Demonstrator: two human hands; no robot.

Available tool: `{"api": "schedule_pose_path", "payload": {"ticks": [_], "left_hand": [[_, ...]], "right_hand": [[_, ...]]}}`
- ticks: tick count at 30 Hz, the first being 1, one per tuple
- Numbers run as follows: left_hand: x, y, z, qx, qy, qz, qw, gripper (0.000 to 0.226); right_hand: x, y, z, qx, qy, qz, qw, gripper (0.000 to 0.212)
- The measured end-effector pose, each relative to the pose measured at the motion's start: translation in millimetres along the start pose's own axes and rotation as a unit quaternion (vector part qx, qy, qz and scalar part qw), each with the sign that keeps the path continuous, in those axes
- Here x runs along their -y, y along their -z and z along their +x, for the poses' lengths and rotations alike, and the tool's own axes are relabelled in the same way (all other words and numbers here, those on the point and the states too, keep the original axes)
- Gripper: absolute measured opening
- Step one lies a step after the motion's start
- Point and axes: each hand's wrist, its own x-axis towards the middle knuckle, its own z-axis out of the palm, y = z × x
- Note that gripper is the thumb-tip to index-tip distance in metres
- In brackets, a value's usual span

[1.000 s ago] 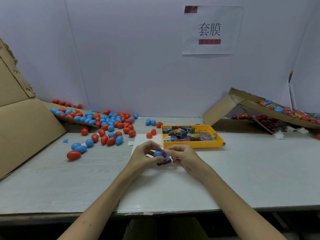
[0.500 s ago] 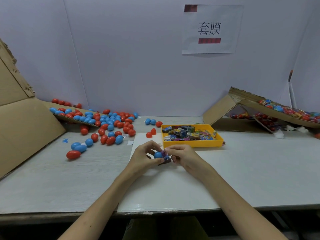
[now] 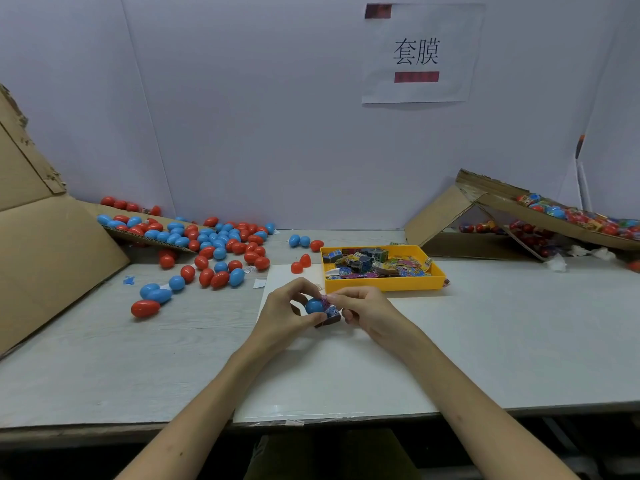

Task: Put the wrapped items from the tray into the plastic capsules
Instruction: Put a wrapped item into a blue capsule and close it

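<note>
At the middle of the pale grey bench [image 3: 519, 323], a person's left hand [image 3: 287, 313] curls its fingers and thumb round a blue, rounded plastic capsule half [image 3: 314, 305]. The right hand [image 3: 367, 310] pinches a small item in purple-and-blue printed wrapping [image 3: 330, 308] between thumb and forefinger, right against the capsule's open side. The item touches the capsule, but whether it is fully seated inside cannot be told, and no second half is seen going on. A dark little piece sits just under the pair, and its nature is unclear. Just behind the hands, toward the bench's back edge, the shallow yellow plastic tray [image 3: 384, 284] is heaped with more wrapped items. This suggests most of the job lies ahead. Dozens of red and blue egg-shaped plastic capsules [image 3: 214, 244] spill from a brown cardboard sheet [image 3: 52, 258] across the back-left part of the bench, apparently awaiting filling. At the back-right corner a tilted cardboard flap [image 3: 502, 206] carries capsules in bright printed sleeves [image 3: 571, 216], which may be finished work. The current step looks to be one insertion among many, with closing this capsule judged the next thing needed.
</note>
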Motion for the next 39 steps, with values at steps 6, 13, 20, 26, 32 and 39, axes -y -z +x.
{"api": "schedule_pose_path", "payload": {"ticks": [6,13,20,26,32,39], "left_hand": [[-3.3,0.4,-0.7,-0.003,-0.004,0.004,1.000,0.035],[-5.5,-0.8,-2.9,-0.008,-0.028,0.022,0.999,0.023],[-4.5,-2.4,-2.1,-0.018,-0.016,0.003,1.000,0.020],[-3.8,-2.2,-1.2,-0.028,0.000,0.000,1.000,0.022],[-4.0,-2.0,-1.6,-0.018,-0.015,-0.005,1.000,0.025],[-3.7,-2.0,-1.9,-0.016,-0.010,-0.002,1.000,0.026]], "right_hand": [[0.5,-0.7,-0.7,0.008,0.009,0.003,1.000,0.012],[-1.2,-1.6,-1.6,-0.002,0.040,-0.016,0.999,0.010],[0.1,-2.7,-3.1,-0.013,0.053,-0.020,0.998,0.009],[0.9,-4.4,-3.6,-0.006,0.053,-0.017,0.998,0.010],[0.5,-1.9,-1.3,0.002,0.031,0.005,0.999,0.011],[-1.0,-1.0,-0.9,0.006,0.028,0.012,1.000,0.011]]}}
